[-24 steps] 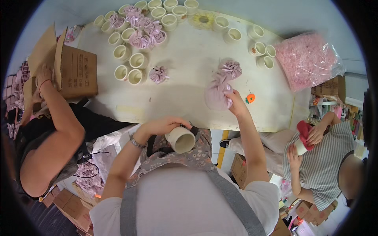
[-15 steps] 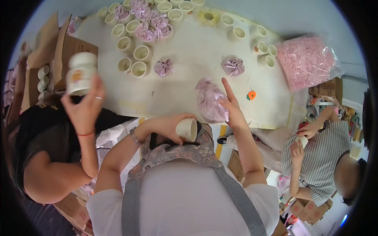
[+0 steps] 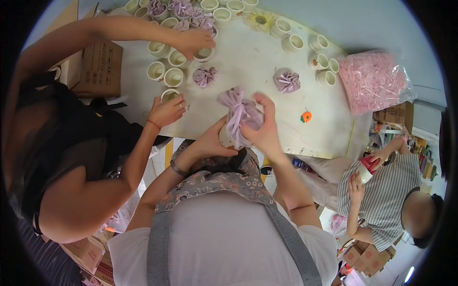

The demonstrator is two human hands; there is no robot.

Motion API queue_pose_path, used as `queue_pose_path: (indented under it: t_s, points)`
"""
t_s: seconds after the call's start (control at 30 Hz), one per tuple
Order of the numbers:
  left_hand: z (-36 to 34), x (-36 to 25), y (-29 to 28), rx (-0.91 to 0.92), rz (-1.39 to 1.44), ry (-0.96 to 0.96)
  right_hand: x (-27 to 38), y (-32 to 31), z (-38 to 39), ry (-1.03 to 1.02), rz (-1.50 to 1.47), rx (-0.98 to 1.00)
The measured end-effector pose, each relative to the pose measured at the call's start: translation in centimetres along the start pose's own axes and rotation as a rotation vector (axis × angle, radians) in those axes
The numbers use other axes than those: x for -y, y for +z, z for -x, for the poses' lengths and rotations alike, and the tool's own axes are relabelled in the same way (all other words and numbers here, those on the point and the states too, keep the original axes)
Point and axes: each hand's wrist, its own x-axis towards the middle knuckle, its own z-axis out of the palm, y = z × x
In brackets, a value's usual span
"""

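Low in front of me, above my apron, my left hand (image 3: 213, 139) is wrapped round a cream ceramic cup (image 3: 226, 140). My right hand (image 3: 263, 129) grips a lilac satin drawstring pouch (image 3: 238, 107) with ribbons, which sits against the cup's upper part and hides much of it. On the table (image 3: 267, 66) beyond stand two gathered lilac pouches (image 3: 205, 76) (image 3: 287, 81), one left and one right of me. An orange carrot-shaped charm (image 3: 306, 117) lies to the right.
Rows of cream cups (image 3: 156, 70) and more pouches stand at back left, further cups at back right. A bag of pink filler (image 3: 369, 81) is at the right. A co-worker on the left reaches to the cups beside a cardboard box (image 3: 100, 71); another sits at the right.
My right hand has brought the pouch left onto the cup, and my left hand has raised the cup. The left co-worker's arms have moved from the box onto the table.
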Motion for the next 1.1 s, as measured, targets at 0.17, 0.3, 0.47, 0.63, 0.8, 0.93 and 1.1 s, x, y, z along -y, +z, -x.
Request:
queue_pose_path:
  t_s: [0.17,0.3,0.47,0.63,0.8,0.93,1.1]
  points:
    - [-0.2,-0.3,-1.5,0.187,-0.121,-0.004,-3.3,-4.0,-2.3,0.595,-0.917,0.631]
    - [-0.5,-0.6,-0.4,0.162,-0.342,0.244,-1.2,-2.1,-1.2,0.412,-0.486,0.228]
    - [0.3,-5.3,2.0,-0.204,-0.635,0.011,-4.5,-4.2,-1.5,0.262,-0.090,-0.540]
    - [-0.8,-3.7,2.2,-0.334,-0.851,0.039,-13.0,-2.3,-0.7,0.254,0.332,-0.288]
    - [-1.8,-2.0,1.8,-0.458,-0.979,-0.024,-3.8,1.9,1.3,-0.084,0.354,-0.075]
    - [-2.1,0.7,2.3,-0.504,-1.042,0.188,-3.1,5.2,0.6,0.069,0.323,0.083]
    - [-0.6,0.8,3.2,-0.125,-1.214,0.136,-12.5,5.8,-3.1,0.485,0.315,0.827]
